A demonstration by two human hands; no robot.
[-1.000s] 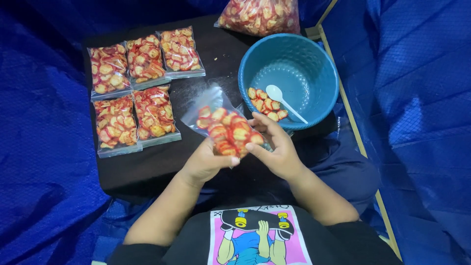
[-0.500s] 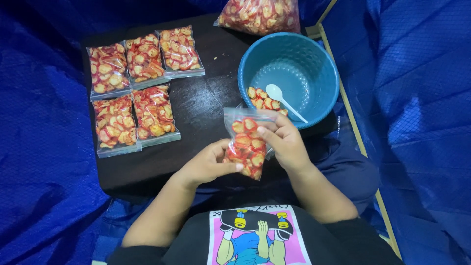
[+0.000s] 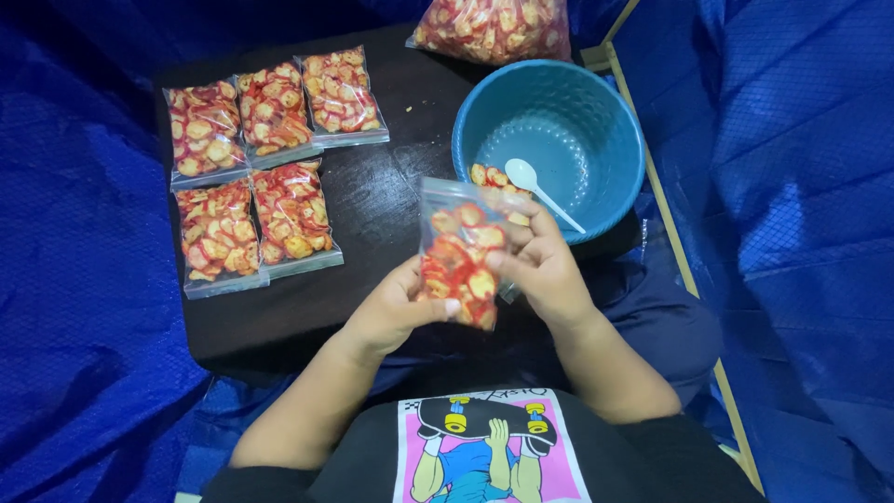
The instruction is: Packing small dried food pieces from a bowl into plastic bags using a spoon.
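- At table's near edge, left of centre: left hand (image 3: 396, 312) cupped under a clear pouch of red-and-yellow chips (image 3: 461, 251), thumb and fingers clamped on its lower corner.
- Up off the table between both hands: said pouch, roughly upright, filled, with an empty clear strip at the top end.
- Just right of it: right hand (image 3: 545, 270), fingers wrapped round the pouch's right edge and closed on it, thumb pressed on the front face.
- Step in hand, by the look of it: settling or closing a freshly filled pouch; cannot tell whether the top strip is sealed yet.
- Next move probably calls for a level hold, top end kept uppermost, and a firm pinch run along the clear strip so nothing spills.
- Surface, from the left: five filled packets (image 3: 273, 112) flat on the black table (image 3: 382, 200), three in the far row, two nearer, edges touching or nearly so.
- Further right: blue bowl (image 3: 559, 121), a few chips and a white spoon (image 3: 540, 191) inside, nearly touching the right hand's knuckles.
- Beyond the bowl, at the far edge: large bag of the same chips (image 3: 494, 28).
- All round: creased blue tarpaulin (image 3: 74, 279); along the right, a pale wooden strip (image 3: 672, 237).
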